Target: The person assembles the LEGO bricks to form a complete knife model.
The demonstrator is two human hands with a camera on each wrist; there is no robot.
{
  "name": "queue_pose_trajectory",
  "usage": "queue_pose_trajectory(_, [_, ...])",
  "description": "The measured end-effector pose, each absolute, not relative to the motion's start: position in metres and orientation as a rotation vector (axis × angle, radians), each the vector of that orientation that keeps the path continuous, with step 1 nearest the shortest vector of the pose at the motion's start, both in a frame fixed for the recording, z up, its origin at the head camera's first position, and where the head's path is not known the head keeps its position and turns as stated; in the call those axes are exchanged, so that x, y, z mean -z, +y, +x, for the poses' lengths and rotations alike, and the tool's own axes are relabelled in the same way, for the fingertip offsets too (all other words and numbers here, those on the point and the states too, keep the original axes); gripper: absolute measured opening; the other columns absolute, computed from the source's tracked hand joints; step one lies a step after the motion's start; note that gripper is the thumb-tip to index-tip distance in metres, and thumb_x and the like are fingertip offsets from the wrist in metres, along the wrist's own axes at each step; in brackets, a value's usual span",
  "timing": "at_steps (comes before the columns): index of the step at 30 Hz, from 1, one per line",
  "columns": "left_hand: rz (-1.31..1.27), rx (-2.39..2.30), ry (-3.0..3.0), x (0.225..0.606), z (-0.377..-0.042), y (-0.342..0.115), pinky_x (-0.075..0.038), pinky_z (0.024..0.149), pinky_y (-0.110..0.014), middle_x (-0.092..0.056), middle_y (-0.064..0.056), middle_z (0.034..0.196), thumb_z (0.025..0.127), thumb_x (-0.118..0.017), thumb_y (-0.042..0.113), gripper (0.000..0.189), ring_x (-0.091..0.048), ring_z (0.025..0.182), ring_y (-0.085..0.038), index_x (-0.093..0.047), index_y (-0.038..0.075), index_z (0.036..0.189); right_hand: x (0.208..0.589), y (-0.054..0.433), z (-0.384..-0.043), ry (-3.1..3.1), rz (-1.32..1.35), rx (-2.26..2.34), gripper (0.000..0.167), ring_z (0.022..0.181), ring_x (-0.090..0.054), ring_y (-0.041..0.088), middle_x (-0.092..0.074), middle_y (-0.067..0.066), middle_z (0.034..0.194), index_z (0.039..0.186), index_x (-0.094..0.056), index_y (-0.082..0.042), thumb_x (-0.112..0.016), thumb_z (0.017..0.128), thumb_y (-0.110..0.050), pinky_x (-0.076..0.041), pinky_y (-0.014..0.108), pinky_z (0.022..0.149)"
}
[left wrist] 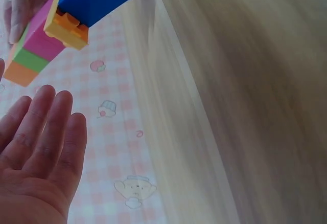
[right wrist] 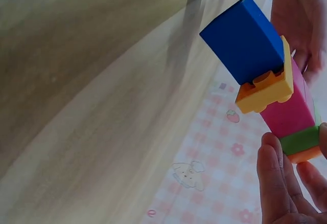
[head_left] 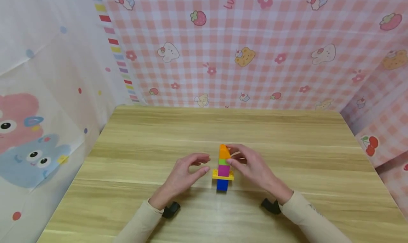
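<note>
A small tower of toy building bricks [head_left: 224,170] rises upright at the middle of the tabletop in the head view. From bottom to top it has a blue brick [right wrist: 245,40], a wider yellow plate [left wrist: 66,28], a magenta brick [head_left: 224,170], a thin green brick [left wrist: 29,60] and an orange sloped piece [head_left: 224,152]. My right hand [head_left: 253,165] pinches the tower near its top, thumb and fingers at the green and orange bricks. To the left of the tower, my left hand [head_left: 185,172] is held apart with nothing in it, its fingers loosely bent toward the bricks.
The wooden tabletop [head_left: 143,129] stretches out on all sides of the tower. Behind it hangs a pink checked cloth [head_left: 223,34], with a white patterned cloth [head_left: 57,76] at the left. Dark straps [head_left: 271,205] sit at both wrists.
</note>
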State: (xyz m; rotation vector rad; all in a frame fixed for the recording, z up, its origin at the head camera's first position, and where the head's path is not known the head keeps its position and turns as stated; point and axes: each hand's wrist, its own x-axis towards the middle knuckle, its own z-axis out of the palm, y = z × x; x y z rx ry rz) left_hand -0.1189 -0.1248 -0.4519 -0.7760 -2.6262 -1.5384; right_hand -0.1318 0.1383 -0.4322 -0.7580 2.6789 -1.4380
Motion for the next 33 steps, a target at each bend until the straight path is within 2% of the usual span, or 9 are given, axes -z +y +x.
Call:
queue_pose_trajectory(14, [-0.739,1.488,-2.632,0.452,-0.121,-0.134,-0.058,0.097,-0.044,-0.073,-0.007,0.121,0.099,-0.073,0.019,0.036,-0.07,0.108,-0.029,-0.066,0.001,0.129,0.44,0.144,-0.161,2.61,-0.598,1.392,0.043,0.101,-0.071,0.026,-0.07,0.012,0.117,0.14,-0.06,-0.005,-0.068,0.102,-0.024,-0.059,0.046,0.094])
queue_pose_trajectory(23, [-0.696,1.5,-2.666,0.451,-0.12,-0.135,-0.057,0.097,-0.046,-0.073,-0.006,0.122,0.099,-0.073,0.018,0.036,-0.07,0.11,-0.029,-0.066,0.001,0.13,0.446,0.149,-0.18,2.494,-0.549,1.362,0.046,0.101,-0.069,0.022,-0.069,0.008,0.117,0.142,-0.059,-0.005,-0.063,0.105,-0.031,-0.056,0.048,0.099])
queue_pose_trajectory(30, [-0.703,1.51,-2.66,0.45,-0.121,-0.136,-0.057,0.098,-0.046,-0.072,-0.008,0.122,0.099,-0.073,0.017,0.037,-0.069,0.111,-0.031,-0.065,0.0,0.13,0.452,0.148,-0.191,2.296,-0.491,1.474,0.045,0.095,-0.07,0.025,-0.067,0.017,0.114,0.139,-0.058,0.005,-0.064,0.105,-0.024,-0.062,0.04,0.086])
queue_pose_trajectory(33, [-0.714,1.511,-2.658,0.45,-0.121,-0.136,-0.057,0.099,-0.045,-0.072,-0.009,0.123,0.099,-0.073,0.016,0.036,-0.069,0.111,-0.032,-0.065,0.0,0.13,0.456,0.147,-0.194,2.216,-0.448,1.515,0.046,0.097,-0.07,0.026,-0.064,0.022,0.118,0.141,-0.053,0.01,-0.061,0.107,-0.019,-0.063,0.039,0.085])
